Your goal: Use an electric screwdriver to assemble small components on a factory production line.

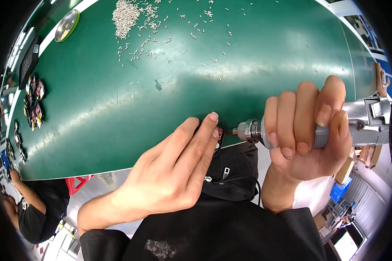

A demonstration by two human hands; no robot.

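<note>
My right hand point(302, 130) is wrapped round the grey body of a power screwdriver point(249, 131), held sideways with its bit pointing left. The thin bit reaches a small dark part with red on it point(221, 132). My left hand point(172, 172) holds that part near the table's front edge, fingers pressed together over it. Most of the part is hidden behind my fingers. I cannot tell whether a screw sits at the bit's tip.
Across the green table point(174, 100), a heap of small silver screws point(126, 18) spreads into loose ones. Far left are a round green-rimmed dish point(67, 26), a black device point(29, 61) and several small dark parts point(34, 102). A black mesh bag point(233, 174) lies below my hands. Another person point(35, 213) sits left.
</note>
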